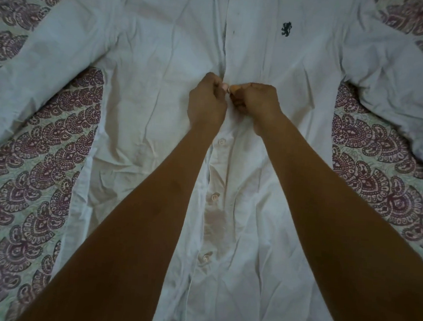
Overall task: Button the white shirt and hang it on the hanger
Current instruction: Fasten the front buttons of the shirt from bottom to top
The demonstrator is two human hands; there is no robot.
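Head view.
- Left hand and right hand are together, thumbs almost touching. The fingers of both are curled inward.
- Each hand pinches the front edge of the white shirt at its centre strip. The fingers hide whether a button sits between the fingertips, so I cannot tell.
- The shirt lies flat and front-up under both hands, creased, with the collar end on the far side of the hands.
- On the near side of the hands, between the two forearms, three buttons sit in a line on the strip: first button, second button, third button. The front panels lie closed along that run.
- Beyond the hands, the strip shows a small dark buttonhole.
- Beyond and outward of the right hand is a dark emblem on the chest panel.
- The sleeves spread outward past each hand, left sleeve and right sleeve.
- A patterned bedspread, maroon on pale green, shows to either side of the forearms, under the shirt.
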